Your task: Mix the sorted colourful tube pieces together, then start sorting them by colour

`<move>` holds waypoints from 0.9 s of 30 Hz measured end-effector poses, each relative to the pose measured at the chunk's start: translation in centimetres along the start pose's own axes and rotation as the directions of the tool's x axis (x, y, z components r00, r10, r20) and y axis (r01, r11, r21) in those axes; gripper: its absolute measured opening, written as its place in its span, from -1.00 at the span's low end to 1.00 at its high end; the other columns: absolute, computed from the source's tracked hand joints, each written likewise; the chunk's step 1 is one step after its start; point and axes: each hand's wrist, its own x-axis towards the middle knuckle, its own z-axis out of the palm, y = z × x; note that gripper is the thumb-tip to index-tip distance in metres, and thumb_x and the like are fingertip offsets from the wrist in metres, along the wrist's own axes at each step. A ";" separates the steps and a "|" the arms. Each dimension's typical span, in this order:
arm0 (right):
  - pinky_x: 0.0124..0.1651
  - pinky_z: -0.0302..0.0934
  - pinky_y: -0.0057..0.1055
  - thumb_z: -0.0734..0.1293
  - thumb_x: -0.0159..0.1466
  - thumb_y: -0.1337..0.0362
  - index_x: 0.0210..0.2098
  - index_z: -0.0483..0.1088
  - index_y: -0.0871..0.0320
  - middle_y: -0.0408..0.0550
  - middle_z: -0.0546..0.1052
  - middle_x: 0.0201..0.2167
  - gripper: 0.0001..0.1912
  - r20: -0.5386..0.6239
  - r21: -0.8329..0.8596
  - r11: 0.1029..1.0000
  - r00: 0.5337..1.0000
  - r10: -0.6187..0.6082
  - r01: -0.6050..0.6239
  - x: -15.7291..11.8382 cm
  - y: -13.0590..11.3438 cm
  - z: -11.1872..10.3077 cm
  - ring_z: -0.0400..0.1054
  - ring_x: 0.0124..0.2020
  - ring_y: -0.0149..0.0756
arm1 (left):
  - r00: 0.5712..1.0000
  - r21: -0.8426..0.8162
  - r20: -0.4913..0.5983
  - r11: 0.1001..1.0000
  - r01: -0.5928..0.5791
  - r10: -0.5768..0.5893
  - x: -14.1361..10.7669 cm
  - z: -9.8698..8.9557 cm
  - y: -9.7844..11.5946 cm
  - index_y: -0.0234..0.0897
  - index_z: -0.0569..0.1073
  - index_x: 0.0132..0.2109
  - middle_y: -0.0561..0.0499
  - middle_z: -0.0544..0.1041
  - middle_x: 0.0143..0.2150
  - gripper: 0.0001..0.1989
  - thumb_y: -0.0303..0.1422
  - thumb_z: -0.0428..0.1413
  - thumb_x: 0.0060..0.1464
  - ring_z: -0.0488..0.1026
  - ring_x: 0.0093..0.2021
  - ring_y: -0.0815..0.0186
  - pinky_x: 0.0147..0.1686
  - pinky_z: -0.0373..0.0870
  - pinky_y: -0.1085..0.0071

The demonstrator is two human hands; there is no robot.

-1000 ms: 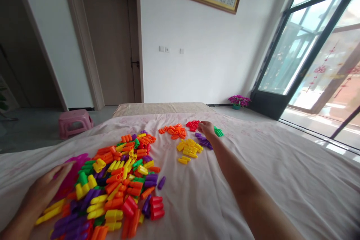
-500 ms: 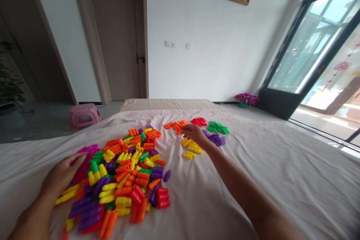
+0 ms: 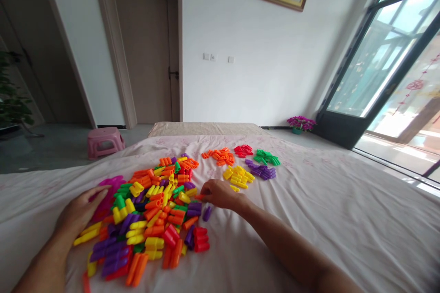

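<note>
A big mixed pile of plastic toy building pieces [image 3: 154,229], bullet-shaped tubes joined side by side in orange, yellow, purple, green and red, lies on the cloth. My right hand [image 3: 222,193] is at the pile's right edge, its fingertips pinched on an orange toy piece [image 3: 199,197]. On the left, my left hand [image 3: 80,206] has thumb and fingers closed at a magenta plastic object [image 3: 107,194], partly hidden by the pile. A single purple piece [image 3: 206,213] lies just below my right hand.
Beyond my right hand are separate groups: yellow pieces [image 3: 239,176], orange pieces [image 3: 222,156], red pieces [image 3: 244,150], green pieces [image 3: 267,157] and purple pieces [image 3: 263,171]. A pale wrinkled cloth [image 3: 326,201] covers the surface. A pink stool [image 3: 106,139] stands beyond its left edge.
My right hand has moved from the sorted orange group back toward me and left, to the mixed pile, and now pinches an orange piece. My left hand stays at the magenta object.
</note>
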 end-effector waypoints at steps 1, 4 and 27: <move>-0.41 0.04 -0.50 0.36 0.21 0.05 -0.25 0.56 0.10 -0.09 0.57 -0.34 -0.72 -0.002 0.016 1.000 1.000 0.006 -0.006 -0.1 0.3 -0.3 0.39 -0.37 -0.35 | 1.000 0.002 -0.006 1.000 -0.001 0.001 0.0 0.0 0.0 -0.24 0.51 0.04 -0.09 0.60 -0.01 -0.44 0.04 -0.08 0.14 0.54 -0.06 0.11 -0.15 0.41 0.37; -0.43 0.02 -0.51 0.34 0.22 0.09 -0.25 0.55 0.13 -0.10 0.57 -0.37 -0.74 -0.078 0.049 0.996 0.994 0.080 -0.076 -0.4 1.5 -1.6 0.37 -0.41 -0.37 | 1.000 0.016 -0.019 1.000 -0.010 0.010 0.2 0.2 -0.2 -0.24 0.52 0.02 -0.08 0.60 -0.01 -0.47 0.01 -0.06 0.13 0.54 -0.06 0.10 -0.16 0.41 0.38; -0.38 0.26 -0.54 0.31 0.17 0.35 -0.22 0.54 0.19 -0.09 0.58 -0.43 -0.79 -0.288 0.416 0.906 0.934 0.210 -0.075 2.8 5.9 -3.0 0.45 -0.46 -0.39 | 0.999 0.026 -0.009 0.999 -0.031 0.031 0.6 0.4 -0.9 -0.19 0.52 0.04 -0.08 0.58 0.03 -0.45 0.04 -0.07 0.13 0.51 -0.04 0.11 -0.10 0.36 0.38</move>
